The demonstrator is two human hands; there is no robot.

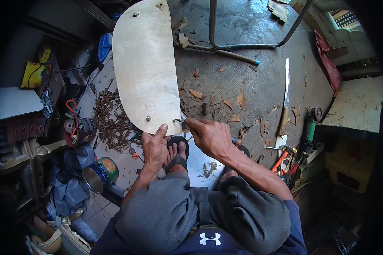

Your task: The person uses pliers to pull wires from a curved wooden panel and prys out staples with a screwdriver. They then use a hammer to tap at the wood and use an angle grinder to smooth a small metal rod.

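Board [147, 63]: near end clamped in left hand [154, 148]. Right hand [210, 137] closed on thin tool [180, 121], tip at board's near right corner. Risk: board tilting under pressure may send tip skidding toward left hand.

A grey floor [266, 95] is stretching ahead of the fingers [194, 124].
A bent metal furniture frame [212, 23] is standing ahead of the fingers, where pale light is glinting; a pale-topped box [356, 105] is sitting well to the fingers' right, a latticed panel [345, 19] is showing beyond it, and whitish tiles [97, 212] are lying back and left.
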